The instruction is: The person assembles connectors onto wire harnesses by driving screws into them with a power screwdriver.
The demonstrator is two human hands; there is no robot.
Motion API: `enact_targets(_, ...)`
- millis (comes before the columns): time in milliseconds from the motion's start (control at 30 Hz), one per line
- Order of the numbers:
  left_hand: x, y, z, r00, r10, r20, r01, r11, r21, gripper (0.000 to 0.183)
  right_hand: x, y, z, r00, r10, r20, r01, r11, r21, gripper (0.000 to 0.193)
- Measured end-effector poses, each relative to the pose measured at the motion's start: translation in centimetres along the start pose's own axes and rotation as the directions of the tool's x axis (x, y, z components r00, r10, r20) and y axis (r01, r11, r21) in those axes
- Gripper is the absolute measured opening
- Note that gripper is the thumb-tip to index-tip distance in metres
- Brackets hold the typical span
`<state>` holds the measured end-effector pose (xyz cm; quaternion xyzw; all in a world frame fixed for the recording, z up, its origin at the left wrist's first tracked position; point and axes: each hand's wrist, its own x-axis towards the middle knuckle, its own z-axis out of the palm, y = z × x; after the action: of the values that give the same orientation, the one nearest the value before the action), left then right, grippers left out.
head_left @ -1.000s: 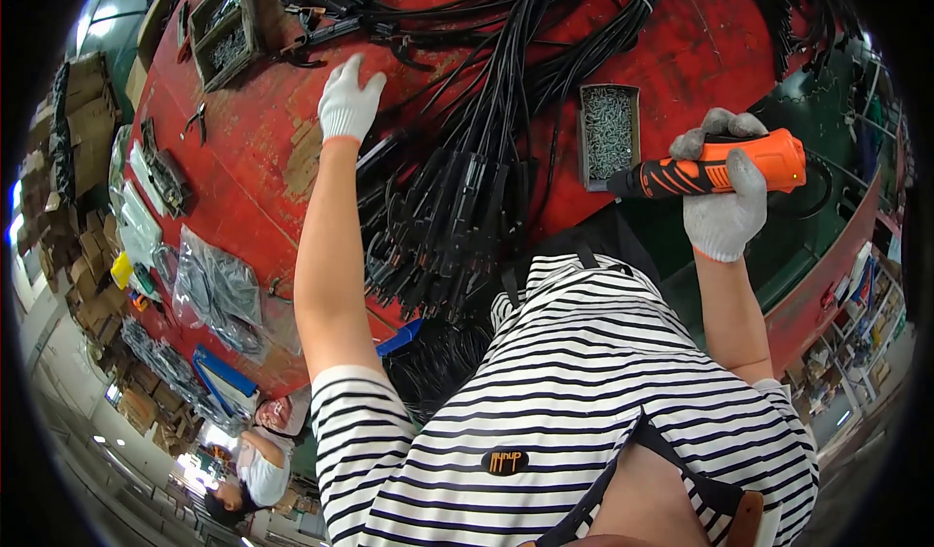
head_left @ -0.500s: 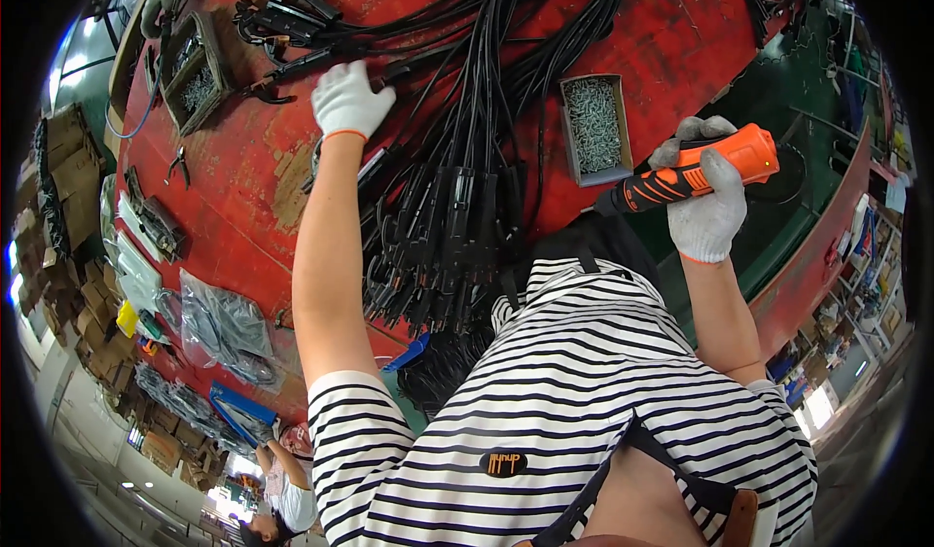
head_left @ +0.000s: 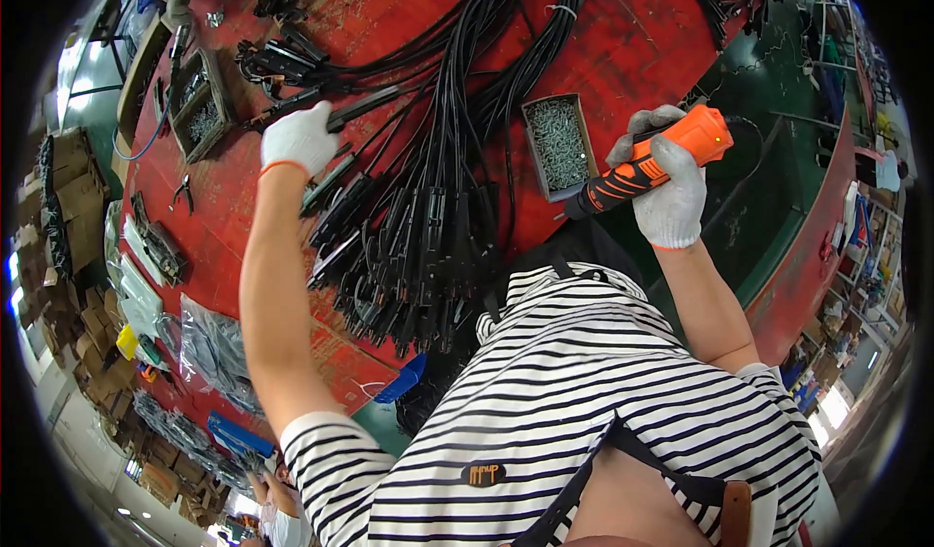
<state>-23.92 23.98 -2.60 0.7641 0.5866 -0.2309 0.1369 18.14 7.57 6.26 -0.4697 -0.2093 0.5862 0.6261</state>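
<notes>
Our right hand [head_left: 669,189] has a tight grip on the orange electric screwdriver [head_left: 650,163], just right of the screw tray [head_left: 557,143], while our left hand [head_left: 299,137], far left of the tray, closes on a black cable plug [head_left: 365,106]. If the tip bumps the tray, we think screws could spill over the red counter [head_left: 623,32].

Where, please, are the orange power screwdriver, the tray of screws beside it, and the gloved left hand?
orange power screwdriver [head_left: 671,153], head view, on its orange body above the right hand's fingers.
tray of screws [head_left: 559,144], head view, on the grey screws inside.
left hand [head_left: 300,137], head view, on the back of the white glove.
</notes>
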Motion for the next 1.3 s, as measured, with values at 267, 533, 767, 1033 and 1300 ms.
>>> enact_targets(267, -15.2, 2.4, -3.3, 0.994, -0.065, 0.089, 0.105, 0.809, -0.578, 0.051, 3.3, 1.8, -0.4, 0.878, 0.355, 0.322, -0.335, 0.935, -0.117, 0.039)
enact_targets(533, -19.7, 17.2, 2.4, 0.9, -0.271, 0.341, 0.393, 0.171, -0.903, 0.051, 7.0, 12.2, 4.7, 0.32, 0.838, 0.442, -0.801, 0.489, -0.346, 0.043)
enact_targets(767, -23.5, 21.2, 3.9, 0.868, -0.318, 0.382, 0.317, -0.237, -0.918, 0.046, 7.6, 16.0, 6.6, 0.264, 0.843, 0.469, -0.78, 0.473, -0.409, 0.025)
enact_targets(1033, -24.6, 22.4, 5.6, 0.89, -0.213, 0.404, 0.111, -0.757, -0.644, 0.027, 7.6, 16.7, 5.8, 0.209, 0.86, 0.466, -0.718, 0.459, -0.523, 0.04)
enact_targets(1300, -23.6, 22.1, 5.3, 0.848, -0.076, 0.525, 0.245, -0.822, -0.515, 0.041, 7.7, 16.7, 3.9, 0.175, 0.769, 0.614, -0.692, 0.54, -0.478, 0.055)
